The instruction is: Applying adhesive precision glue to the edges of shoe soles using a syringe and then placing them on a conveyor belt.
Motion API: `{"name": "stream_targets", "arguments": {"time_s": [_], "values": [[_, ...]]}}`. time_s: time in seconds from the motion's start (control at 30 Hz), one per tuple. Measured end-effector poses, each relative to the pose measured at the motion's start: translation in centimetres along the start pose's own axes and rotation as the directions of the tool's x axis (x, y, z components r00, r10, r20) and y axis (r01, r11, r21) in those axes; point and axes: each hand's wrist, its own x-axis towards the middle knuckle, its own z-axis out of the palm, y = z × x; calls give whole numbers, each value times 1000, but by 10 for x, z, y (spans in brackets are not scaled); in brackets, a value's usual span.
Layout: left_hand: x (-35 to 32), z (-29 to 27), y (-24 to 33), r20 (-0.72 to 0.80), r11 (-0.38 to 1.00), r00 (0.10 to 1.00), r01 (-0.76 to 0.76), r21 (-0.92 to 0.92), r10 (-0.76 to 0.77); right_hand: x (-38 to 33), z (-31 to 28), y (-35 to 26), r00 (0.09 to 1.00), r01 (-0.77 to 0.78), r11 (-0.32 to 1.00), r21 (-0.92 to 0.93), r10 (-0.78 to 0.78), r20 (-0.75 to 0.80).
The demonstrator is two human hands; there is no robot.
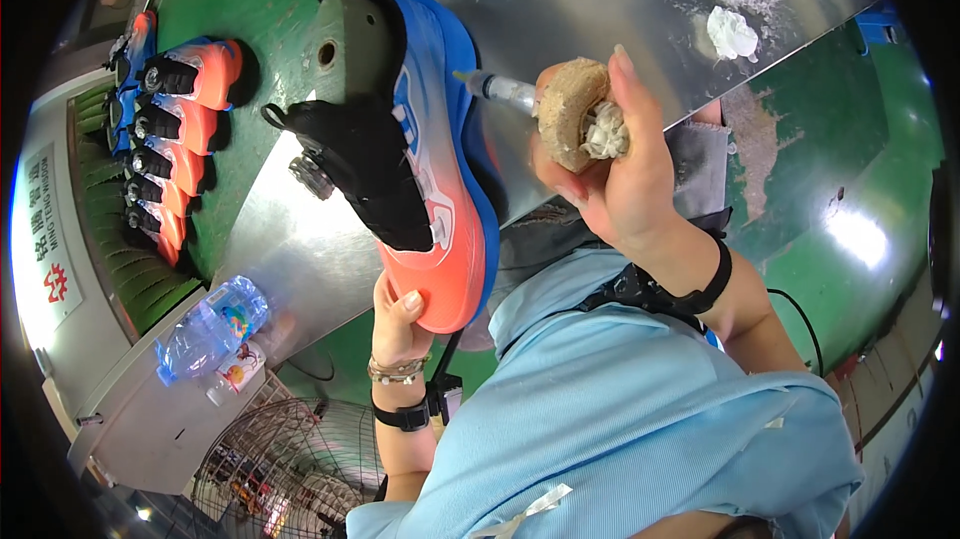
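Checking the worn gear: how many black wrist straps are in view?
2: one strap around the wrist of the left hand, another strap around the wrist of the right hand.

White wad (732,34) (crumpled) on metal tabletop (575,14)

This is a shoe workshop; a row of matching shoes (196,127) and a metal worktable (585,9) show it

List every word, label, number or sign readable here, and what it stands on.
I won't copy wording, only tell where it stands.
White signboard: dark lettering, red emblem.
Label on clear bottle: too small to read.
White-and-red packet by the bottle: print too blurred.
Held shoe: no readable text.
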Motion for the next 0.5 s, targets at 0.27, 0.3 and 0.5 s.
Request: {"name": "stream_targets", "arguments": {"time_s": [0.27,0.3,0.5], "values": [[3,18,-8,78,977,997,0,-214,17,-15,17,-18,964,-248,958,144,258,-59],[3,15,-12,101,960,995,15,-279,13,-17,19,-21,962,-255,957,139,265,-59],[3,-1,-32,243,853,969,162,-496,-43,-29,34,-39,920,-387,919,-77,390,35]]}}
